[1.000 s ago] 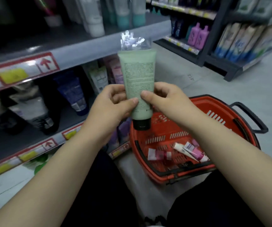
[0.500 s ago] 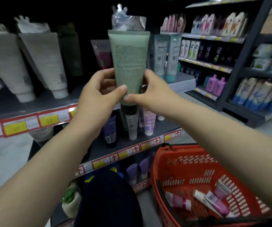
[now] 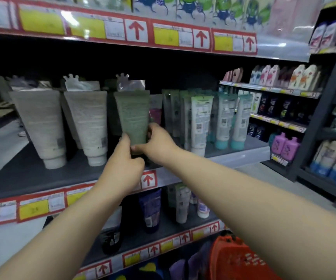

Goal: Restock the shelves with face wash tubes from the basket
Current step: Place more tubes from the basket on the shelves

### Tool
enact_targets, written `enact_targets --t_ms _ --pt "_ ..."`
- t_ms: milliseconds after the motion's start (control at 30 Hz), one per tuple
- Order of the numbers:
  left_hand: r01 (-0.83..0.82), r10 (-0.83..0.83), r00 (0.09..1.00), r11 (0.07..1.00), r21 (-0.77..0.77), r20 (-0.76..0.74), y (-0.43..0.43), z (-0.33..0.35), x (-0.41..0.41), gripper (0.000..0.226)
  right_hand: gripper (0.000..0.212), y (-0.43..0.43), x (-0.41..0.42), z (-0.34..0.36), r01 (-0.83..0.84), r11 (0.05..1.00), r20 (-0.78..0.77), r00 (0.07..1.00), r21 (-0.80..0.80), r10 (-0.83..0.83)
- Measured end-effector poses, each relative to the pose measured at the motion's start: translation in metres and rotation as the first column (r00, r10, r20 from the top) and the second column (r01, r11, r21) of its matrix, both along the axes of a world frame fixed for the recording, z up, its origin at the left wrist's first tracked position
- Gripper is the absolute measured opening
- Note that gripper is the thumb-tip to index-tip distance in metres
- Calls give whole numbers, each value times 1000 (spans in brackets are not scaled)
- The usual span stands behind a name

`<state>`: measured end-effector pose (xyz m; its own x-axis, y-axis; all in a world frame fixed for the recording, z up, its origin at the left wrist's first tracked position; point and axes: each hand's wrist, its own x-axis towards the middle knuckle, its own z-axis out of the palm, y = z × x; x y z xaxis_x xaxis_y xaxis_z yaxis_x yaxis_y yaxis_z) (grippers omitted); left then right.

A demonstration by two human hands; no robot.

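Two hands on one green face wash tube [image 3: 133,116], held upright, cap end down, crimp up, at the middle shelf [image 3: 41,176], in the gap between a white tube [image 3: 88,122] on one side and the teal-capped tubes [image 3: 223,118] on the other. Left hand [image 3: 125,158] grips the lower end, fingers curled round it; right hand [image 3: 159,142] clamps the same end from the opposite side. Cap is hidden by the hands, so I cannot tell if it touches the shelf yet. Step, my read: stand it down. To do it well, lower it straight, seat the cap flat, line it up with the white row and avoid bumping the pink tube [image 3: 155,114] behind. Loosen one hand first and check for tipping, since it looks top-heavy on a narrow cap. Red basket [image 3: 234,257] sits low right, contents not visible.
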<state>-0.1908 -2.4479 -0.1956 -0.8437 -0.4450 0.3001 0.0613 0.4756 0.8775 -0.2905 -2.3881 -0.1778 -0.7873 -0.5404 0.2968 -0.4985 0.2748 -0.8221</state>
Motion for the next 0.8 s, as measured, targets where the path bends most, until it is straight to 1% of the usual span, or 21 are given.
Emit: enact_targets --t_ms 33,100,200,233,267,300,333,367,400,467,533,633,700,800 --pt "-17 20 998 999 -38 55 -4 -1 -1 88 62 -7 -2 -2 -19 1000 -2 1000 20 19" --pt "-50 64 986 994 -94 151 -9 -1 -3 89 57 -18 -6 -4 -25 998 -22 999 56 26" --pt "-82 104 976 989 -120 190 -12 3 -4 87 52 -24 -6 -1 -9 994 -41 999 107 13" --pt "-88 111 975 988 -124 190 -11 3 -3 82 51 -24 -6 0 -7 991 -40 999 137 12" --pt "-87 112 975 987 -133 192 -11 3 -1 73 50 -22 -3 1 -8 985 -43 999 174 16" --pt "-83 113 976 983 -162 186 -9 3 2 59 49 -18 0 2 -5 978 -57 998 211 18" --pt "-84 121 977 975 -204 177 -7 4 6 44 50 -11 5 3 6 972 -90 996 234 15" --pt "-81 126 978 965 -251 167 -4 4 10 37 52 -2 10 4 25 969 -141 990 246 10" --pt "-70 122 980 952 -299 157 -1 4 14 40 56 9 16 5 45 966 -212 977 255 11" --pt "-34 107 981 915 -403 161 5 3 22 60 63 36 27 3 71 951 -369 928 302 48" --pt "22 70 984 867 -498 165 16 2 26 69 67 66 38 -4 78 918 -463 878 389 122" --pt "150 -43 980 804 -576 195 39 -5 25 70 71 111 47 -22 97 851 -492 847 516 201" --pt "224 -99 967 764 -605 233 58 -14 22 72 73 139 49 -35 141 820 -488 853 555 184" --pt "336 -173 934 718 -610 311 87 -30 14 72 73 177 50 -52 202 788 -502 852 581 151"
